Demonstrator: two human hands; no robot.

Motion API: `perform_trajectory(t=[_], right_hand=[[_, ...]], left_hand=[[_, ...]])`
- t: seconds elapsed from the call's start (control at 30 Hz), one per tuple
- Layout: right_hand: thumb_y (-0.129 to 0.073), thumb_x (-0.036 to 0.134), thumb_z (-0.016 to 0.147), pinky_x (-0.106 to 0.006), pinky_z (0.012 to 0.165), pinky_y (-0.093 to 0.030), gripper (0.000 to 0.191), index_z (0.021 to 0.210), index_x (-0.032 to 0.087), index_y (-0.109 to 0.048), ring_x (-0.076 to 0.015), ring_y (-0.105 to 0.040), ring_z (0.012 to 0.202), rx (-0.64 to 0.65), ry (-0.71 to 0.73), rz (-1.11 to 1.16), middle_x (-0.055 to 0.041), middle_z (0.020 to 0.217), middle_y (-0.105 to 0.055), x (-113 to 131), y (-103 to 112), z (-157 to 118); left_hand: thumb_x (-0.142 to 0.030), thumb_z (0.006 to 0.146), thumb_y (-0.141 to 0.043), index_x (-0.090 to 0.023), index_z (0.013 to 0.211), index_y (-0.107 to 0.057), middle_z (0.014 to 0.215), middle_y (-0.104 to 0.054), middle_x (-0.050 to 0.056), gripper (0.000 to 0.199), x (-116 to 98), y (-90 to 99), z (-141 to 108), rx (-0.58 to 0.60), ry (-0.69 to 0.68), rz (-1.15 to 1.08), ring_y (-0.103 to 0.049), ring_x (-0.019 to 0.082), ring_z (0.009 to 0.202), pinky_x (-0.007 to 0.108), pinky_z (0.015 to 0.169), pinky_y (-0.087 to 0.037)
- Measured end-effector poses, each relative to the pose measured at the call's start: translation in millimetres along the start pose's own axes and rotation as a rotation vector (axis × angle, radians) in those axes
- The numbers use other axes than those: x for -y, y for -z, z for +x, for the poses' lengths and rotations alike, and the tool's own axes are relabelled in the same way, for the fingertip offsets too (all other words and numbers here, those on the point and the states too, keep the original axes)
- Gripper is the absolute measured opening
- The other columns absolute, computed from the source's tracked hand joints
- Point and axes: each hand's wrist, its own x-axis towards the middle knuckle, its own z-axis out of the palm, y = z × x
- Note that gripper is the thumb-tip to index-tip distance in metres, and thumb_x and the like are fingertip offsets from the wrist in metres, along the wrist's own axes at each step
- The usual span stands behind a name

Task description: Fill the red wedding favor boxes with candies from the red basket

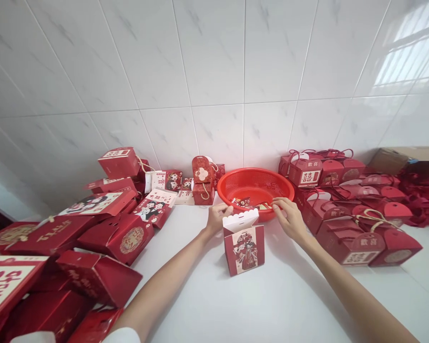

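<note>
I am holding my left hand [219, 218] by the near left rim of the red basket [259, 180], just past the top of a red box [245, 250]. Its fingers are bending, but I am not able to tell if that grip is open, closed or holding something. My right hand [286, 216] is reaching over the near right rim, with its fingertips dipping toward some small packets [243, 202] in the basket. Its fingers are curling, but I cannot tell if that grip is closing on a packet.

The red box is standing upright in the middle of the white tabletop [207, 300], on the near side of the basket. Its white wavy flap [240, 219] is sticking up, and a picture is showing on its front. A messy heap of red boxes [116, 236] is lying on the left. More red boxes with strings [357, 243] are sitting in rows on the right. A small box with a flower [202, 174] is sitting on another box [202, 194], far left of the basket.
</note>
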Motion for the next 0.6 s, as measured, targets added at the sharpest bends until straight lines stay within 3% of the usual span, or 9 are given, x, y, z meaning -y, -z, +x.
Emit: perform_trajectory(t=[0.13,0.2,0.27,0.33,0.4,0.47,0.6], right_hand=[[-0.044,0.027,0.09,-0.033,0.077,-0.049,0.024,0.087,0.021,-0.067,-0.0231,-0.066,0.084,0.187,-0.112,-0.066,-0.0089,0.091,-0.071,0.6,4.4,28.9],[-0.046,0.024,0.089,-0.032,0.077,-0.048,0.023,0.091,0.021,-0.069,-0.0237,-0.067,0.087,0.36,-0.19,-0.161,-0.0088,0.094,-0.073,2.6,2.6,45.6],[-0.05,0.027,0.088,-0.032,0.078,-0.048,0.023,0.098,0.02,-0.07,-0.0265,-0.068,0.095,0.549,-0.249,-0.247,-0.0101,0.098,-0.074,4.2,-1.6,61.5],[-0.061,0.032,0.084,-0.032,0.078,-0.049,0.025,0.104,0.02,-0.071,-0.0283,-0.069,0.097,0.698,-0.265,-0.269,-0.0108,0.102,-0.074,4.5,-7.3,74.9],[-0.073,0.037,0.075,-0.031,0.077,-0.051,0.039,0.111,0.021,-0.071,-0.0282,-0.07,0.097,0.79,-0.25,-0.24,-0.0103,0.108,-0.074,3.6,-13.8,84.5],[-0.079,0.037,0.069,-0.033,0.078,-0.053,0.057,0.122,0.022,-0.067,-0.0289,-0.071,0.099,0.864,-0.258,-0.237,-0.0112,0.114,-0.073,1.7,-20.4,90.0],[-0.079,0.033,0.067,-0.042,0.08,-0.055,0.07,0.133,0.018,-0.06,-0.0354,-0.07,0.104,0.935,-0.314,-0.283,-0.0183,0.12,-0.07,-2.5,-32.8,93.1]], left_hand=[[-0.042,0.081,-0.054,-0.021,0.043,-0.044,0.051,-0.044,-0.001,0.044,-22.9,14.8,33.8,-0.064,-0.217,0.276,-0.043,0.014,0.057,0.028,0.065,-0.039],[-0.038,0.083,-0.05,-0.021,0.052,-0.056,0.062,-0.057,0.002,0.036,-34.4,17.4,53.7,0.074,-0.27,0.426,-0.051,0.016,0.064,0.028,0.07,-0.041],[-0.035,0.08,-0.055,-0.02,0.068,-0.068,0.081,-0.068,0.006,0.024,-43.0,14.9,73.2,0.304,-0.225,0.525,-0.06,0.019,0.078,0.029,0.076,-0.044],[-0.037,0.067,-0.071,-0.019,0.081,-0.074,0.096,-0.072,0.009,0.022,-47.1,7.4,89.8,0.464,-0.137,0.594,-0.063,0.025,0.093,0.029,0.079,-0.045],[-0.036,0.048,-0.084,-0.02,0.092,-0.074,0.108,-0.072,0.011,0.048,-46.3,-4.4,101.7,0.594,-0.021,0.664,-0.063,0.031,0.103,0.031,0.082,-0.047],[-0.034,0.04,-0.087,-0.02,0.103,-0.072,0.119,-0.07,0.014,0.066,-41.0,-18.4,108.6,0.731,0.098,0.707,-0.061,0.036,0.108,0.036,0.086,-0.047],[-0.022,0.036,-0.086,-0.016,0.093,-0.073,0.101,-0.074,0.018,0.059,-23.0,-40.1,113.3,0.779,0.156,0.661,-0.067,0.039,0.091,0.043,0.076,-0.051]])
